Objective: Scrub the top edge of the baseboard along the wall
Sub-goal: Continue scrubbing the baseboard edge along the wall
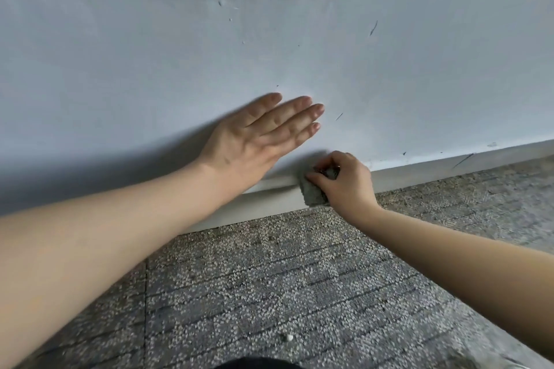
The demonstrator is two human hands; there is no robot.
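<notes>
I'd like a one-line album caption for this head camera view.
Left hand flat on the wall, right hand pressing a grey sponge to the baseboard top edge.

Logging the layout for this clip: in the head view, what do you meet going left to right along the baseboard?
Left hand flat on the wall → grey scrub pad on the baseboard → right hand gripping the pad → dark scuff on the baseboard.

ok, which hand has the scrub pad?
The right hand grips the grey scrub pad against the baseboard; the left hand lies flat on the wall, holding nothing.
</notes>
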